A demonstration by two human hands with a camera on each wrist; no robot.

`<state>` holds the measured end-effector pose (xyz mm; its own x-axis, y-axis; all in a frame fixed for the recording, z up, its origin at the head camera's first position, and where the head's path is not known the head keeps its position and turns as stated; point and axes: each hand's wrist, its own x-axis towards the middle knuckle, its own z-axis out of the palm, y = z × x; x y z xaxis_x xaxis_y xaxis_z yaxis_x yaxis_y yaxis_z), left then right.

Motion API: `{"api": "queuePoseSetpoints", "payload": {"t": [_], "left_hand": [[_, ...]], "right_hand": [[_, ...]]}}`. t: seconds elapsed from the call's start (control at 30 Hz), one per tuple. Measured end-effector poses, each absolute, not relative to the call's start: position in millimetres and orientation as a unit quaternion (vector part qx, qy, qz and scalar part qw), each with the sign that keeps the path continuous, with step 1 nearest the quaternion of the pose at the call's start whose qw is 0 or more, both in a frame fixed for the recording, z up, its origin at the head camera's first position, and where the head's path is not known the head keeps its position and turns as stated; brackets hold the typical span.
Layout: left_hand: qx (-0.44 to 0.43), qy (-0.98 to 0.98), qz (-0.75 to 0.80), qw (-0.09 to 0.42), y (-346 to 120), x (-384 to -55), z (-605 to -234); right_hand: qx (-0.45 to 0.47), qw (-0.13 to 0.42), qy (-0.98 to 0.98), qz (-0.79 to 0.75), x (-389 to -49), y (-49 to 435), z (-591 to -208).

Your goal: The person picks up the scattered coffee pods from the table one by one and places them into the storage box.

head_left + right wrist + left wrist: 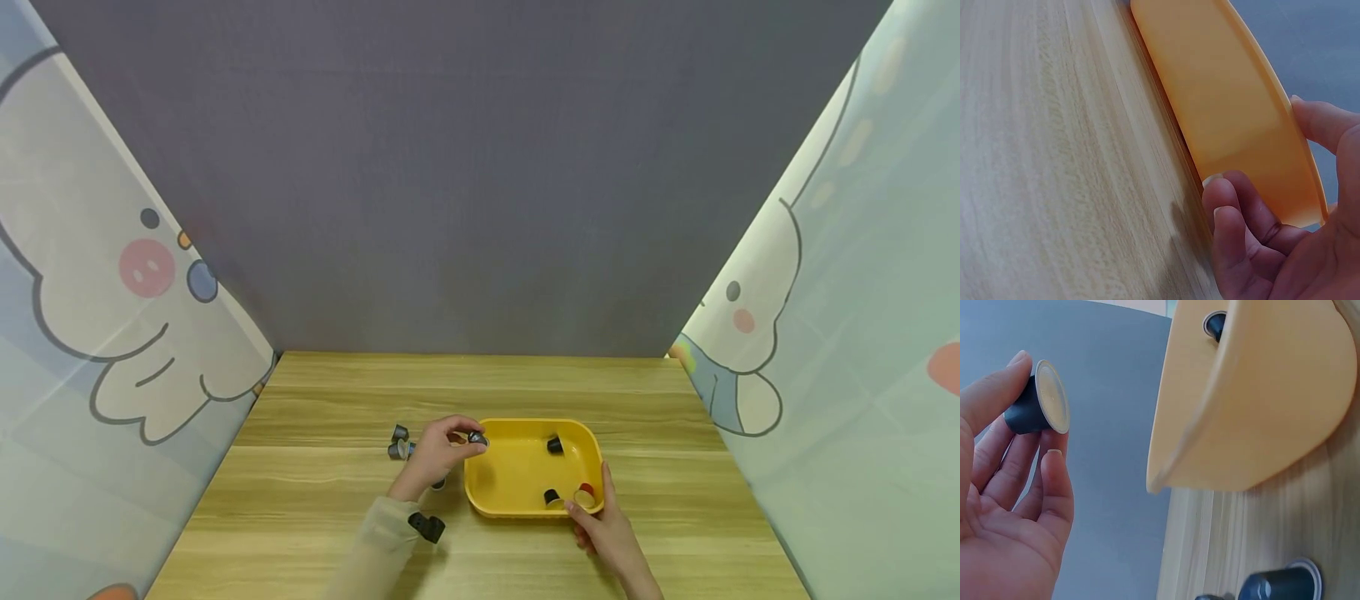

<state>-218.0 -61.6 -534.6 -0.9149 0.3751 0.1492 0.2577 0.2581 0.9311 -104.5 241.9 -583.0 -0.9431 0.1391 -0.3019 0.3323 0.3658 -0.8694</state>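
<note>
My left hand [435, 454] pinches a dark coffee capsule [1025, 411] between thumb and fingertips, over the left edge of a yellow tray [513, 475]. In the left wrist view the capsule is tilted, its pale lid facing the tray side. My right hand [617, 540] grips the tray's near right corner, thumb at the rim and the other fingers curled against the outer wall [1222, 100]. Inside the tray lie a black capsule [555, 446] toward the back, another black capsule [552, 497] near the front, and a red capsule [586, 492] at the front right corner.
Several dark capsules, among them a grey one [400, 433], lie on the wooden table [315, 483] left of the tray, partly hidden by my left hand. A grey panel [465, 208] stands behind the table, with cartoon-printed sheets [97, 250] on both sides.
</note>
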Motion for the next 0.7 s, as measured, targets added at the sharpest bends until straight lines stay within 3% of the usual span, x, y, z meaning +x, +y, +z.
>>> {"api": "queuePoseSetpoints", "payload": {"t": [0.27,0.7], "left_hand": [[0.22,0.79,0.569,0.059,-49,-212,-518],[0.246,0.779,0.572,0.075,-37,-219,-533]], "right_hand": [[0.146,0.09,0.822,-0.544,-105,241,-583],[0.146,0.09,0.82,-0.546,-105,241,-582]]}}
